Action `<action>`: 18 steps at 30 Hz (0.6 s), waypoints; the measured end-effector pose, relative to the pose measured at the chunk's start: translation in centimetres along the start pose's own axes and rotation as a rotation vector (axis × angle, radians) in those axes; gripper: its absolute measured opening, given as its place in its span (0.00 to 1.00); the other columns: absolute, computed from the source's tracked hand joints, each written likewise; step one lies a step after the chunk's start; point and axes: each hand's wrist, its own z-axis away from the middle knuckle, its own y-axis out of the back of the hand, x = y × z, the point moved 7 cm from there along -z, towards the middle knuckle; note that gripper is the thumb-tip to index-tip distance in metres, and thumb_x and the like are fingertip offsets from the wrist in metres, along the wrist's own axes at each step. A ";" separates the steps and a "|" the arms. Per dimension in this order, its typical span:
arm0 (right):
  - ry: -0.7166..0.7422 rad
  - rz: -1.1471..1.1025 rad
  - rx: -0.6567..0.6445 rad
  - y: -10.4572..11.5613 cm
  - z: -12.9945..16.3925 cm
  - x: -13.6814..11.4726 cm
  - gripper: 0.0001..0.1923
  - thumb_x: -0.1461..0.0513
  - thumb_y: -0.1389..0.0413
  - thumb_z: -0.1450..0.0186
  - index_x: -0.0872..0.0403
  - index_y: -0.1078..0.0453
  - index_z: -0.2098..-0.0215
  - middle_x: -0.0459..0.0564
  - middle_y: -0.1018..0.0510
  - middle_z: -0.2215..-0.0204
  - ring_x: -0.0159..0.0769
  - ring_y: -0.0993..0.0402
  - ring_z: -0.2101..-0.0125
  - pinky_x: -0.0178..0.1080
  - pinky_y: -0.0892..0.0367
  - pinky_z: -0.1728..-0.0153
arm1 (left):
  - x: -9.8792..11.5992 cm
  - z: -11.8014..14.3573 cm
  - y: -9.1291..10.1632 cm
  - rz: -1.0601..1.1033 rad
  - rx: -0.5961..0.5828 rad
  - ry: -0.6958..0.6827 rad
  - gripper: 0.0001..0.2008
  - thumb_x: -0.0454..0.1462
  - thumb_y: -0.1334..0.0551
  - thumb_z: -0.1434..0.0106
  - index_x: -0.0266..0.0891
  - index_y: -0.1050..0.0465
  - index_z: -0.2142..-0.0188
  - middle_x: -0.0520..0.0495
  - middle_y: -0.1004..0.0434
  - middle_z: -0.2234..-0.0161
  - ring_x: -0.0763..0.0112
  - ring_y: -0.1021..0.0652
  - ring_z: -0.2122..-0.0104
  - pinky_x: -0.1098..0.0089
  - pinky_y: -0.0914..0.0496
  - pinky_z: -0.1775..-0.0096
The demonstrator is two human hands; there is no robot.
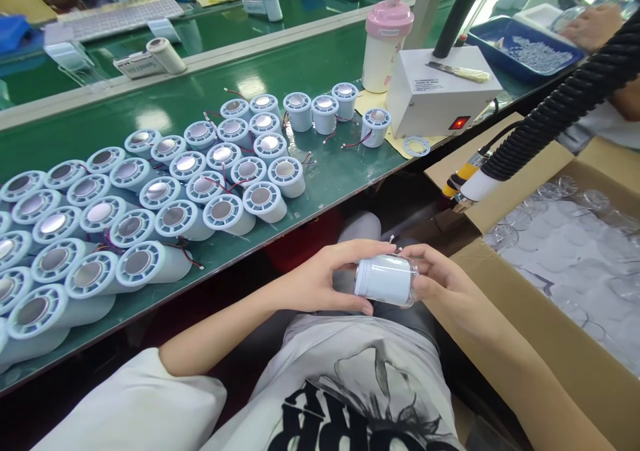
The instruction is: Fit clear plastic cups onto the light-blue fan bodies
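Over my lap I hold a light-blue plastic cylinder (385, 279) lying sideways, with a clear plastic cup (415, 285) around its right end. My left hand (320, 277) grips the cylinder's left end, thumb and fingers on opposite sides. The fingers of my right hand (443, 279) are closed on the clear cup. Small wire connectors stick up behind the piece. On the green bench ahead stand many similar blue cylinders (229, 212) with round silvery discs in their tops and thin red and dark wires.
Right of me is a cardboard box (540, 317) of clear cups. A white machine (440, 94) with a lit red switch stands at the bench edge, beside a pink-lidded bottle (389, 41). A black ribbed hose (560, 97) crosses the right side. Other people's hands show at the far edges.
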 end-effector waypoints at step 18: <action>-0.228 -0.171 0.023 -1.6 -1.1 2.3 0.32 0.34 0.42 0.44 0.52 0.40 0.69 0.43 0.26 0.86 0.30 0.29 0.88 0.25 0.38 0.90 | -0.2 0.1 0.0 0.080 -0.014 -0.070 0.44 0.28 0.25 0.51 0.51 0.36 0.36 0.43 0.34 0.36 0.57 0.31 0.37 0.64 0.30 0.42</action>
